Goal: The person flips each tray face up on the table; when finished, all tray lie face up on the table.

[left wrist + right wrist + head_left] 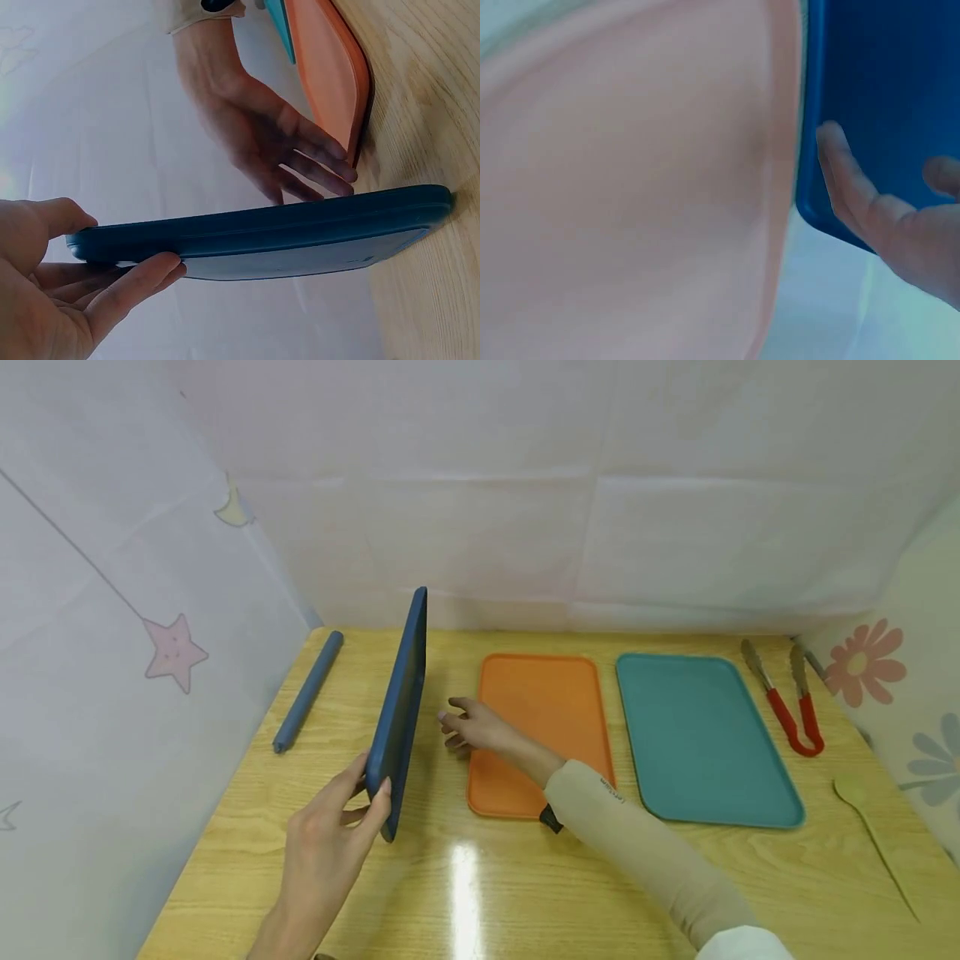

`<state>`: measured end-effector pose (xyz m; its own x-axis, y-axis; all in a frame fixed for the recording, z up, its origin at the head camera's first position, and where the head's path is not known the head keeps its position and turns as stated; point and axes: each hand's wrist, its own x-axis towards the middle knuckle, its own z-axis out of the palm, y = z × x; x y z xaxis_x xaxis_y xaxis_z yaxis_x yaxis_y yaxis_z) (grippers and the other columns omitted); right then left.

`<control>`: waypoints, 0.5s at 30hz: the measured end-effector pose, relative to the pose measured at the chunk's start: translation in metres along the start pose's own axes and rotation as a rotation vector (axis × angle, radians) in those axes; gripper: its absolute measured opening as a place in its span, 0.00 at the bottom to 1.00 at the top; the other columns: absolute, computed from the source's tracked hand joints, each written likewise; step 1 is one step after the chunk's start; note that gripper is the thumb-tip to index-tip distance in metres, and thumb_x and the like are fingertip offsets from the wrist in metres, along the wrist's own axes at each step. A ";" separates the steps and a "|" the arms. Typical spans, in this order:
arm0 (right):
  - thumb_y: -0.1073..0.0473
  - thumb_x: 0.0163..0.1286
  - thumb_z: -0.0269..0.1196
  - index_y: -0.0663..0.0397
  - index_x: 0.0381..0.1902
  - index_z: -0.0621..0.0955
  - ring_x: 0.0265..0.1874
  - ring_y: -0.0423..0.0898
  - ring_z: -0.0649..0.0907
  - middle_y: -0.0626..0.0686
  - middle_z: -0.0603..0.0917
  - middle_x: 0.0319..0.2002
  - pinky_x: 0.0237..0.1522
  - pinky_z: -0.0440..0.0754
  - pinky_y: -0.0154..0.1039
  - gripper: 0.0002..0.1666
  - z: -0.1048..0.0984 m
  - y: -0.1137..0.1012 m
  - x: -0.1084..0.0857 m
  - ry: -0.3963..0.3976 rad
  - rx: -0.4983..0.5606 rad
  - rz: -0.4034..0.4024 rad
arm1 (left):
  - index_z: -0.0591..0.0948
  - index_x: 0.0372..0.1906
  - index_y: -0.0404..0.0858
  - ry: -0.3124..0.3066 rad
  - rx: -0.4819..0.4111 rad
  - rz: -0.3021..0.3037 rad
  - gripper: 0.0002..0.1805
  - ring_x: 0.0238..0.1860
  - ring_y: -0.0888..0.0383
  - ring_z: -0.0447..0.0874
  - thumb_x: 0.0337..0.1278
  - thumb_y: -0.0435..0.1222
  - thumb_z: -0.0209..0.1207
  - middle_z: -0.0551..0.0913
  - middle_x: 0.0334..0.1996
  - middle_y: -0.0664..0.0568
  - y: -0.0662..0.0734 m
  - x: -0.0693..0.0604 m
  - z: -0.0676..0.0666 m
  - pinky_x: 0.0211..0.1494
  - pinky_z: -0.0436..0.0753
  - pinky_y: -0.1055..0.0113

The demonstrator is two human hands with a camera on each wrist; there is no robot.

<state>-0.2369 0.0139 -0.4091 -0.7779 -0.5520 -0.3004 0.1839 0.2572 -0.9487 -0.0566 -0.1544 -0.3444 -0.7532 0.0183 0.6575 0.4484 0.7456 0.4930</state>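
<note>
A dark blue tray (396,718) is tipped up nearly on edge over the left part of the table. My left hand (322,835) pinches its near corner, thumb on one side and fingers on the other. In the left wrist view the far end of the tray (300,229) comes down close to the wood; whether it touches I cannot tell. To the right of the tray, my right hand (480,728) hovers with loosely spread fingers and holds nothing. The right wrist view has that hand (892,217) in front of the tray's blue face (892,67).
An orange tray (543,693) lies flat beneath the right forearm, with a teal tray (697,735) beside it. Red-handled tongs (797,727) and a pale green spoon (855,793) lie at the right. A blue-grey rod (307,693) lies at the left edge. Cloth hangs around the table.
</note>
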 end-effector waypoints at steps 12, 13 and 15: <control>0.52 0.75 0.54 0.58 0.76 0.53 0.53 0.58 0.80 0.64 0.72 0.63 0.53 0.79 0.51 0.39 0.004 0.011 0.006 -0.048 -0.077 0.085 | 0.81 0.54 0.29 0.053 -0.086 -0.043 0.26 0.33 0.46 0.88 0.43 0.20 0.68 0.86 0.41 0.39 0.000 -0.001 -0.003 0.26 0.80 0.78; 0.52 0.75 0.55 0.58 0.76 0.53 0.54 0.57 0.80 0.64 0.72 0.64 0.54 0.78 0.51 0.40 0.005 0.011 0.006 -0.051 -0.093 0.088 | 0.82 0.54 0.29 0.059 -0.088 -0.057 0.26 0.34 0.46 0.88 0.44 0.20 0.68 0.86 0.41 0.39 0.000 -0.001 -0.004 0.26 0.80 0.78; 0.51 0.75 0.55 0.58 0.76 0.53 0.56 0.57 0.79 0.64 0.71 0.65 0.54 0.78 0.51 0.40 0.007 0.012 0.007 -0.062 -0.116 0.084 | 0.81 0.54 0.29 0.068 -0.082 -0.082 0.25 0.35 0.50 0.88 0.45 0.21 0.68 0.86 0.42 0.39 0.000 -0.001 -0.006 0.26 0.80 0.78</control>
<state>-0.2357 0.0074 -0.4232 -0.7232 -0.5719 -0.3871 0.1735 0.3921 -0.9034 -0.0528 -0.1580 -0.3416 -0.7563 -0.0877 0.6484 0.4262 0.6858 0.5900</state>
